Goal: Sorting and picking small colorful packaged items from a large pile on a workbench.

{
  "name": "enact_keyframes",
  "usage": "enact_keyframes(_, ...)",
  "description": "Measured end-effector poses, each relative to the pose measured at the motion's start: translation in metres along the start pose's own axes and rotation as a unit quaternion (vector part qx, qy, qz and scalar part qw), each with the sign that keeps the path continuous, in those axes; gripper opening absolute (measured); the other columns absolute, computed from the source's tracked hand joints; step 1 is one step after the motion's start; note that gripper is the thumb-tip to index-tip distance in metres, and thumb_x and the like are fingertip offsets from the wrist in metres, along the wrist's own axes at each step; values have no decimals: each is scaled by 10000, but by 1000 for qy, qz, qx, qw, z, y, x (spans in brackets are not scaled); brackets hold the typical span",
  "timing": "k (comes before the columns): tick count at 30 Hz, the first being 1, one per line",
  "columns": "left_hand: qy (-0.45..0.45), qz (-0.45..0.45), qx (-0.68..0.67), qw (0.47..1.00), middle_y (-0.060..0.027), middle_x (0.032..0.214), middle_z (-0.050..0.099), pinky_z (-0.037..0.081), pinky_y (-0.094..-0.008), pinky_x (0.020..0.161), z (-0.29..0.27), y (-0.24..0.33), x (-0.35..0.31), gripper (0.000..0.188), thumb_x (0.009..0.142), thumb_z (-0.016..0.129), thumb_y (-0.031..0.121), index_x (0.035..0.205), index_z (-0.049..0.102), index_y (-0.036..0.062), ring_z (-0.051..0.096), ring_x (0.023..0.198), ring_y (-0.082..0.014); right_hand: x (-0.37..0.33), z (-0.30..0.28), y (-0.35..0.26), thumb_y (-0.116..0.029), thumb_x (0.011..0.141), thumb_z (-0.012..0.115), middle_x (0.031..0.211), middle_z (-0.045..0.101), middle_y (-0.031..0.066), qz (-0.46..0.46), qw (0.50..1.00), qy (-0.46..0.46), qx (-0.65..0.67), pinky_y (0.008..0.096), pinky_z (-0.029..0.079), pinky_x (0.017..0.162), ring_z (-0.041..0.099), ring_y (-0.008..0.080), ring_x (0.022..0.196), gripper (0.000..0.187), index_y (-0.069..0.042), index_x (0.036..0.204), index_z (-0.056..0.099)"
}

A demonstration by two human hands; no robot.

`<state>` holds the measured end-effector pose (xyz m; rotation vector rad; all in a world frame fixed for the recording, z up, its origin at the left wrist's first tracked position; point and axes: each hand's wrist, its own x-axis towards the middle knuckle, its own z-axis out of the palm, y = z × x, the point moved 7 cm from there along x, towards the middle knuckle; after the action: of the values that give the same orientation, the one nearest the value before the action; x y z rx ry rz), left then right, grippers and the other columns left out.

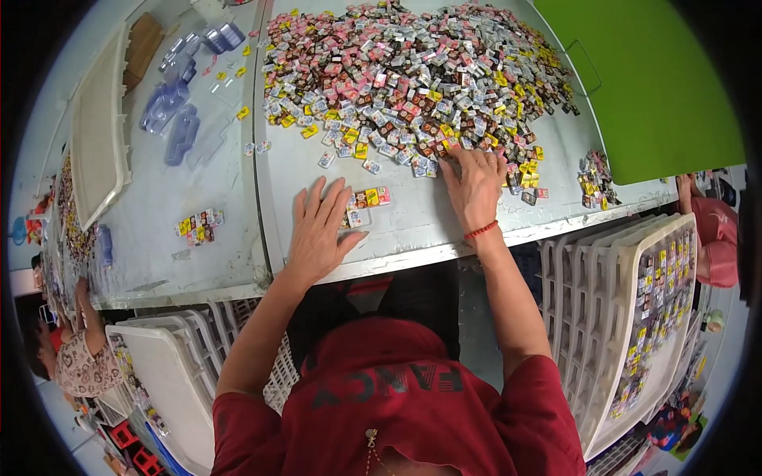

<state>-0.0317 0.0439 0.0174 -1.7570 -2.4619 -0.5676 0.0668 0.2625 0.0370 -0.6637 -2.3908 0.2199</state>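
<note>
A large heap of small box-shaped pieces [397, 79] in pink, brown, white, black and yellow spreads over the white tabletop [294, 170]. At its near edge, my right hand [475, 186] reaches in with the fingers stretched forward and the tips on the pieces. No piece shows clearly in its grasp. My left hand [320, 226] lies flat on the table with its fingers spread. Right beside its fingers and thumb is a short row of yellow, pink and white pieces [369, 198], partly covered by the hand.
Clear plastic trays [171, 103] lie on the left table, near a small cluster of pieces [200, 226]. A green board [643, 87] covers the far right. Stacked white crates [603, 293] stand below the right edge, more crates [171, 357] below left. Another person [79, 353] works at far left.
</note>
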Motion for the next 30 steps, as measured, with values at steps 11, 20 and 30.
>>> enact_keyframes(11,2,-27,-40,999,-188,1426,379,249,-536,1064,0,-4,-4,575,795,685,242,1276,487,-1,321,1323,-406,-3,-13,1,-144,731,756,933,647,60,-22,1000,16,-10,414,365,909,567,248,922,284,-108,999,669)
enact_keyframes(20,10,-21,-46,999,-196,1422,381,252,-533,1065,-3,-3,-1,560,789,686,206,1270,491,-5,330,1313,-414,24,-26,50,-181,742,748,939,660,55,29,999,12,-44,402,355,900,563,253,926,248,-112,970,679)
enact_keyframes(30,9,-28,-49,998,-200,1413,386,268,-526,1060,-2,-4,-3,553,795,679,207,1272,493,-3,340,1301,-416,26,-15,63,-195,760,735,985,647,57,23,998,15,-58,412,344,914,553,254,969,241,-124,986,688)
